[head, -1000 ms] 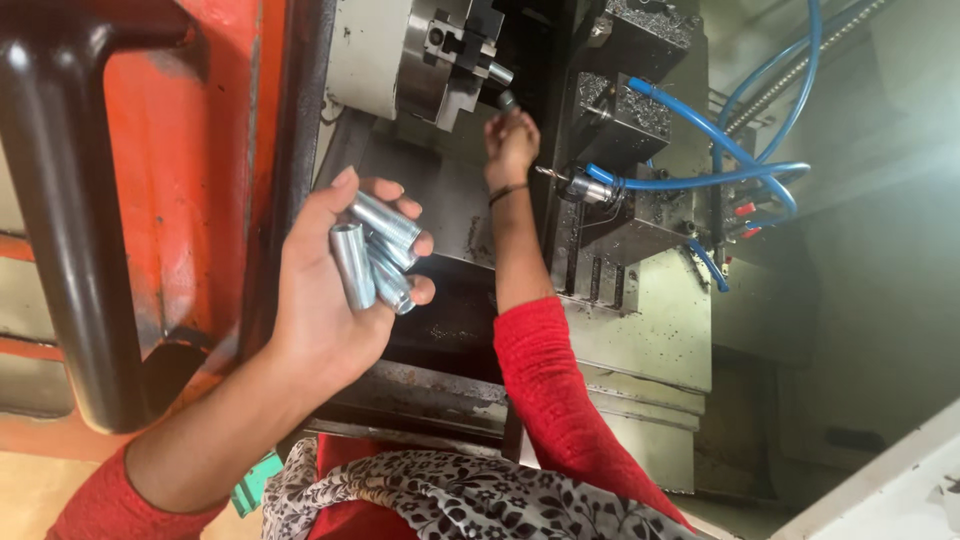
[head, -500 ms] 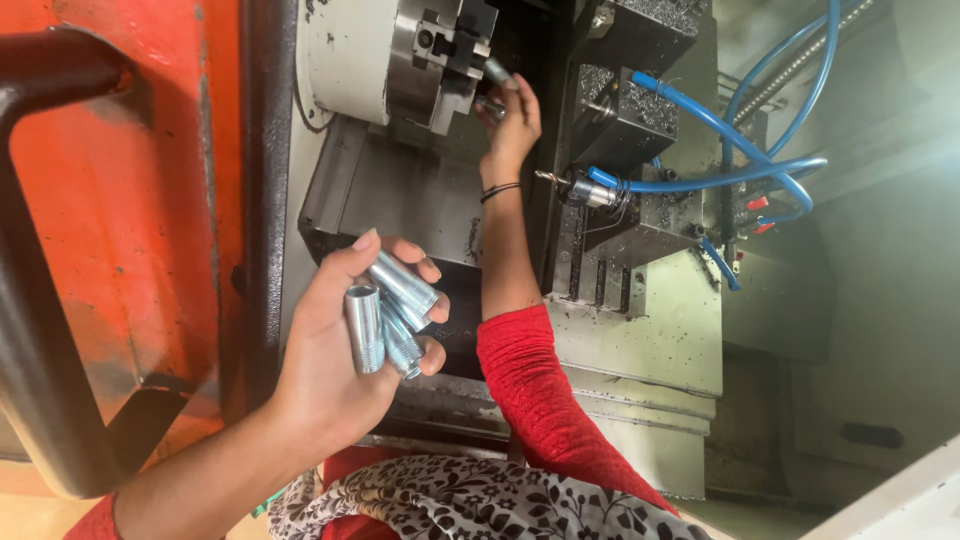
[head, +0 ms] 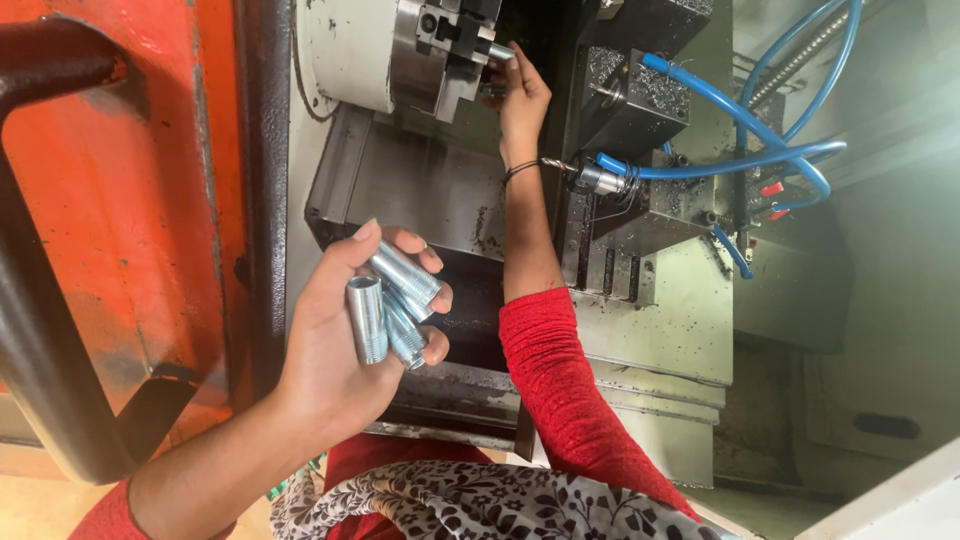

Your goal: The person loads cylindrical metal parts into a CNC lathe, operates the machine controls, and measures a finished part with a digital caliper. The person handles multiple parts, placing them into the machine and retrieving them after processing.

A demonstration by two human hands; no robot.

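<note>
Far left: orange machine door point(head: 130, 200) with a black tubular handle point(head: 40, 300) curving down its face. A dark vertical door edge runs beside it.

Left hand point(head: 340, 350), palm up, in front of the door edge. Fingers curled loosely about a small bundle of metal sleeves point(head: 395, 300): short, silvery, threaded tubes, at least 3, lying across the palm and pinned by thumb and fingertips. 1 stands nearly upright at the thumb side; the others lie slanted under the fingertips. Red sleeve at the wrist, bottom left.

Centre top: lathe chuck point(head: 420, 50), pale round body with dark steel jaws, set in the machine housing. Below it a grey sloped sheet-metal guard point(head: 420, 190).

Right hand point(head: 520, 95) reaches up to the chuck, forearm bare, a thin dark band point(head: 520, 170) on the wrist, red sleeve lower down. Fingertips closed on another silvery metal piece point(head: 500, 52) right at the chuck jaws; whether the jaws grip it cannot be told.

Right of the arm: black tool turret point(head: 630, 100) with a drill bit point(head: 560, 167) pointing toward the wrist, blue coolant hoses point(head: 760, 150) looping over it. Bottom centre: patterned black-and-white cloth point(head: 480, 505).
</note>
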